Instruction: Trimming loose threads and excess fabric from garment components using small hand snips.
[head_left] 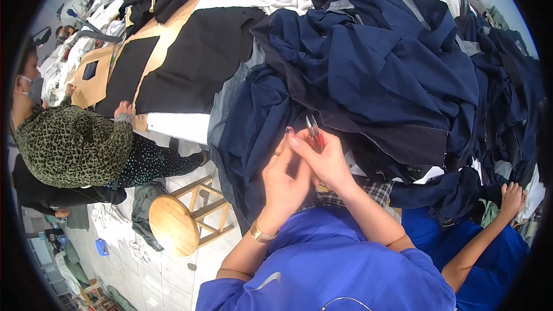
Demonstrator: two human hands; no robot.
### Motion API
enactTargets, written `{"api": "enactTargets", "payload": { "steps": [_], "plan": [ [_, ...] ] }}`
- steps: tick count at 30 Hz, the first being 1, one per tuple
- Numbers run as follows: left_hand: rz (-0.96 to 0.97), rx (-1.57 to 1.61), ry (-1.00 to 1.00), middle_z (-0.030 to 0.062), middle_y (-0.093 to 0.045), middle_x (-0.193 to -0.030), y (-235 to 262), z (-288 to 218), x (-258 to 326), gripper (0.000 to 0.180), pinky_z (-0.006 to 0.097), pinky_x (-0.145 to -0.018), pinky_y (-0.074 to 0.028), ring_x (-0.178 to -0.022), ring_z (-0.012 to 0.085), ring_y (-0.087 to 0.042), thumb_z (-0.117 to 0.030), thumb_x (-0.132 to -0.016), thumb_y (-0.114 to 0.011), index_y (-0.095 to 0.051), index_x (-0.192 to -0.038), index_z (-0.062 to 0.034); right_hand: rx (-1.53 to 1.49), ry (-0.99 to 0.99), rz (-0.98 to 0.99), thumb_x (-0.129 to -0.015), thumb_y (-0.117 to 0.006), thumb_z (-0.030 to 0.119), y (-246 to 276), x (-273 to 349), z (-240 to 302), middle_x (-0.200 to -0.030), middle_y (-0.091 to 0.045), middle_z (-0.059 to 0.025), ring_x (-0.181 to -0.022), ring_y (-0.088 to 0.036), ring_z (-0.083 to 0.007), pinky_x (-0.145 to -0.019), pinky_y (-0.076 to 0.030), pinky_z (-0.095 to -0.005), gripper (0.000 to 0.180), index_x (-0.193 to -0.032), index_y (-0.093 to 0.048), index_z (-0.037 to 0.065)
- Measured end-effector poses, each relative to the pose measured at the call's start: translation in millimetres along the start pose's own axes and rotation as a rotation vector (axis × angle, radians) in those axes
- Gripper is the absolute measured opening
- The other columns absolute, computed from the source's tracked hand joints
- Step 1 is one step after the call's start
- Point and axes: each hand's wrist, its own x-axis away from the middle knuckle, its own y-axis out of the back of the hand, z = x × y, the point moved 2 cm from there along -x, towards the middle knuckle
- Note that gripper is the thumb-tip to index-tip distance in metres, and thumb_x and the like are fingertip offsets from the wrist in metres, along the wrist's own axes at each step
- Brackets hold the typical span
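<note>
My right hand (331, 164) is closed round a pair of red-handled thread snips (314, 137), their metal blades pointing up and away from me. Close beside it, my left hand (286, 181) has its fingers drawn together, the tips almost meeting my right thumb. Whatever lies between the left fingers is too small or hidden to make out. Both hands are just above the near edge of a big heap of navy blue fabric (374, 75). A dark panel with a pale stitched edge (397, 138) hangs toward me on the right.
Black cut panels (196, 60) lie on the table to the left, where a person in a leopard-print top (75, 144) works. A wooden stool (174, 224) stands on the floor at my left. Another person's forearm (481, 247) reaches into dark garments (501, 92) on my right.
</note>
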Motion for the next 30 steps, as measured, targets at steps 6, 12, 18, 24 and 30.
{"api": "enactTargets", "payload": {
  "steps": [6,12,18,24,30],
  "plan": [
    [0.257,0.414,0.108,0.0196,-0.061,-0.107,11,-7,-1,0.072,0.031,-0.079,-0.051,-0.089,0.0223,-0.065,-0.001,-0.079,-0.059,-0.025,-0.142,-0.0006,-0.183,-0.077,0.083,-0.093,-0.054,0.019,16,-13,-4,-0.065,-0.059,-0.0031,-0.033,-0.037,-0.0025,-0.03,-0.025,-0.0192,0.016,-0.09,-0.057,0.003],
    [0.115,0.491,0.223,0.0151,-0.057,-0.12,16,4,-16,0.042,0.02,-0.07,-0.053,-0.09,0.0097,-0.061,0.004,-0.09,-0.048,-0.043,-0.132,0.0008,-0.239,-0.076,0.274,-0.095,-0.051,0.023,19,-19,2,-0.069,-0.063,-0.0076,-0.032,-0.039,-0.0038,-0.029,-0.027,-0.0176,0.021,-0.091,-0.054,0.002],
    [0.052,0.599,0.307,0.0198,-0.057,-0.118,9,8,-16,0.053,0.026,-0.069,-0.055,-0.088,0.0172,-0.065,0.005,-0.086,-0.055,-0.036,-0.136,-0.0014,-0.151,-0.032,0.253,-0.092,-0.057,0.025,21,-18,2,-0.065,-0.059,-0.0026,-0.035,-0.039,-0.0017,-0.031,-0.026,-0.0169,0.023,-0.09,-0.056,0.002],
    [0.234,0.654,0.279,0.0148,-0.058,-0.108,13,19,-25,0.057,0.021,-0.06,-0.054,-0.084,0.0152,-0.063,0.007,-0.084,-0.057,-0.036,-0.136,-0.0008,-0.077,-0.018,0.33,-0.088,-0.061,0.017,22,-15,2,-0.061,-0.052,0.0053,-0.043,-0.036,0.0014,-0.04,-0.022,-0.0159,0.014,-0.092,-0.059,0.003],
    [0.304,0.628,0.277,0.014,-0.054,-0.113,14,5,-28,0.061,0.019,-0.058,-0.052,-0.08,0.0112,-0.06,0.007,-0.082,-0.059,-0.034,-0.137,-0.0012,-0.042,-0.042,0.315,-0.084,-0.065,0.015,26,-20,0,-0.059,-0.048,0.0058,-0.045,-0.036,0.0016,-0.04,-0.022,-0.0172,0.024,-0.07,-0.046,0.01]
  ]
}}
